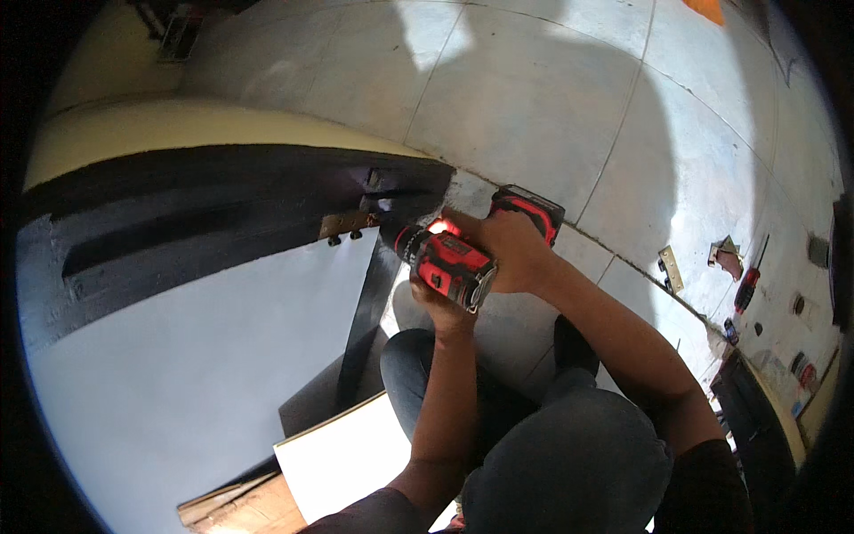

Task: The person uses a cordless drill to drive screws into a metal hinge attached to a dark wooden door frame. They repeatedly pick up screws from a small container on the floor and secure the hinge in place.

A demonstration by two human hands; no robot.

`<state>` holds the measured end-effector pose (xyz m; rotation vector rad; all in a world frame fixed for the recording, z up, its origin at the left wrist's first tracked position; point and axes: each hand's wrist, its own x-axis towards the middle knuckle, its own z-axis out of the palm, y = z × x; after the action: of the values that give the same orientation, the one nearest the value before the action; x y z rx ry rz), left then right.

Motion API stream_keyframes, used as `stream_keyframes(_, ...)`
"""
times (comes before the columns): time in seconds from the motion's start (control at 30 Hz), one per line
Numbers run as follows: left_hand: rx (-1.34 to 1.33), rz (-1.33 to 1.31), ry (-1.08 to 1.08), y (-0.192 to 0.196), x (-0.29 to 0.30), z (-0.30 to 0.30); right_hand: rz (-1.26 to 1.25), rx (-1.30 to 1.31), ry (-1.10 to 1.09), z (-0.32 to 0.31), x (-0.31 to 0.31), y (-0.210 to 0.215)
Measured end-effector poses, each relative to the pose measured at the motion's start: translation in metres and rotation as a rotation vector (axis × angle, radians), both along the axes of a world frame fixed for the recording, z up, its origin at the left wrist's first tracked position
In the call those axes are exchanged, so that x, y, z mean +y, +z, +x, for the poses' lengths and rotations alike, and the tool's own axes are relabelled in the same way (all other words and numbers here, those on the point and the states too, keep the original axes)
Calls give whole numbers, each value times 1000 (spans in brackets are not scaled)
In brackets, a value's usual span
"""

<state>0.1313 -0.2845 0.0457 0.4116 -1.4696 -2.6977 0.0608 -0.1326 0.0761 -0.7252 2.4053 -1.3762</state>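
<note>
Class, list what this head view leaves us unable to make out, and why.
All in the head view:
Drill handle: covered by the right hand.
Left hand: most fingers behind the drill.
Drill tip: too dark beside the metal plate.
Orange thing: cut off by the top edge.

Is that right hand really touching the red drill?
Touching. The head view shows the right hand wrapped around the red drill, with no gap between them.

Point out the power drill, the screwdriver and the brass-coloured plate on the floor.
Power drill [452, 265]: head view, on its red motor housing.
Screwdriver [749, 287]: head view, on its red and black handle.
Brass-coloured plate [671, 267]: head view, on its flat face, near the middle.
</note>
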Motion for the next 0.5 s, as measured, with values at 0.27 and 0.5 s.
stream_keyframes(0.27,-82,-83,17,28,-16,3,-94,100,28,-10,4,-18)
stream_keyframes(0.5,-178,-339,-120,48,-38,30,-258,-111,-21,26,-7,-20)
